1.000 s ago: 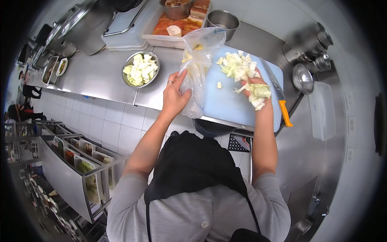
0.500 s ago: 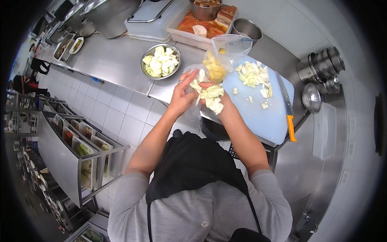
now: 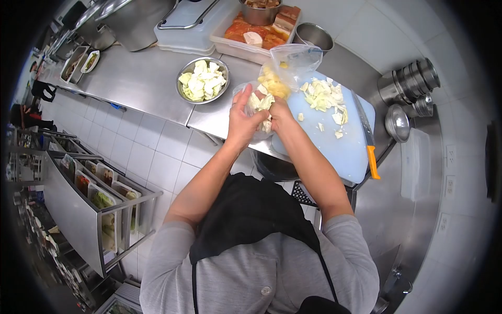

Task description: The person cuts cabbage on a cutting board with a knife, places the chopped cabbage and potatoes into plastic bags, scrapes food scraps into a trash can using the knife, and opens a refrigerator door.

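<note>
My left hand is closed around a clear plastic bag, its fingers up along the outer side. Chopped pale-green cabbage is bunched at the bag, between my two hands. Curled in against these pieces, my right hand grips some of them, its fingertips partly hidden. Just beyond my hands lies another clear bag with yellow pieces, touching the blue cutting board. More cut cabbage is heaped on the board, with small scraps around it. A steel bowl of cabbage pieces stands to the left.
A knife with an orange handle lies along the board's right edge. Behind are a plastic tub of reddish meat and an empty steel pot. Stacked steel pots stand at right. A rack with food containers is at left.
The loose cabbage in my right hand has moved left and down into the bag area, and my hands have come closer together. The view has shifted slightly.
</note>
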A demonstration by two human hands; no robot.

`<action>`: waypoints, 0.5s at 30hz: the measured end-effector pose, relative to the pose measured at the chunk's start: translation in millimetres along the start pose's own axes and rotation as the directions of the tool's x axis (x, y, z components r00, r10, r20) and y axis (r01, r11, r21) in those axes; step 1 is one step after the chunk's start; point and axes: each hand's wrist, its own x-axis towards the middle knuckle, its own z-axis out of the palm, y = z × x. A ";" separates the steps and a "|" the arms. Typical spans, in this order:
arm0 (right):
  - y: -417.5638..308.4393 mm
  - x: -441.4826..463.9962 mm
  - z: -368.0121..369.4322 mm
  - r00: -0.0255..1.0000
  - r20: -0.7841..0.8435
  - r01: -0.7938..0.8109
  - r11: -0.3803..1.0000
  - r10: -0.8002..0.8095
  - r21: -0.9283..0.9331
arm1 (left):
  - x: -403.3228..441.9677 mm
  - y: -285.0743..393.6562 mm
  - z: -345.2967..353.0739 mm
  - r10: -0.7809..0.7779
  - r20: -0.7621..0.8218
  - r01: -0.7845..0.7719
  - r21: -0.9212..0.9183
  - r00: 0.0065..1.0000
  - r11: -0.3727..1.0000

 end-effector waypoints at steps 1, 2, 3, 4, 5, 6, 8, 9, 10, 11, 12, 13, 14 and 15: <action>0.8 1.0 1.7 1.000 -0.020 -0.003 0.997 0.002 -0.071 | 3.2 -8.4 -5.1 0.044 -0.023 -0.041 0.101 0.999 0.994; 1.8 2.5 3.1 0.999 -0.040 -0.009 0.990 0.004 -0.140 | 6.2 -16.4 -10.0 0.072 -0.051 -0.063 0.171 0.996 0.983; 4.3 6.3 2.2 0.998 -0.059 -0.018 0.978 0.006 -0.208 | 8.6 -20.2 -14.0 0.101 -0.078 -0.079 0.241 0.992 0.967; 7.6 12.6 -0.8 0.998 -0.056 -0.003 0.940 -0.017 -0.341 | 10.4 -23.6 -18.9 0.114 -0.116 -0.078 0.279 0.987 0.957; 12.5 15.2 -3.7 0.992 -0.122 -0.040 0.934 -0.004 -0.355 | 11.8 -27.5 -23.3 0.109 -0.142 -0.063 0.297 0.984 0.953; -0.1 -8.3 13.9 0.982 -0.187 -0.076 0.926 0.007 -0.369 | 13.0 -30.1 -27.4 0.104 -0.167 -0.047 0.314 0.980 0.948; -13.8 -30.9 26.8 0.978 -0.200 -0.126 0.925 0.056 -0.359 | 13.8 -35.6 -33.1 0.079 -0.196 -0.011 0.324 0.977 0.946; -19.5 -34.8 24.7 0.985 -0.145 -0.139 0.931 0.094 -0.338 | 11.4 -31.1 -31.4 0.024 -0.202 0.028 0.253 0.979 0.967; -22.5 -37.7 24.2 0.987 -0.087 -0.153 0.936 0.132 -0.317 | 8.0 -18.8 -27.7 -0.030 -0.208 0.069 0.181 0.978 0.981; -22.2 -41.1 25.8 0.991 -0.100 -0.120 0.949 0.095 -0.292 | 0.7 -6.2 -21.0 -0.119 -0.205 0.130 0.042 0.972 0.991; -21.6 -44.6 26.9 0.992 -0.113 -0.085 0.960 0.057 -0.268 | -3.6 4.8 -16.1 -0.204 -0.188 0.188 -0.098 0.961 0.977; -21.4 -47.2 26.6 0.991 -0.129 -0.049 0.969 0.018 -0.241 | -3.9 2.4 -15.8 -0.166 -0.152 0.144 -0.150 0.974 0.978; -20.4 -47.1 22.2 0.999 -0.033 0.013 0.933 -0.027 -0.360 | -3.9 -2.3 -15.4 -0.127 -0.116 0.102 -0.203 0.985 0.974; -17.0 -44.6 12.8 0.996 0.067 0.084 0.880 -0.059 -0.468 | -4.1 -5.4 -14.8 -0.087 -0.081 0.063 -0.257 0.993 0.964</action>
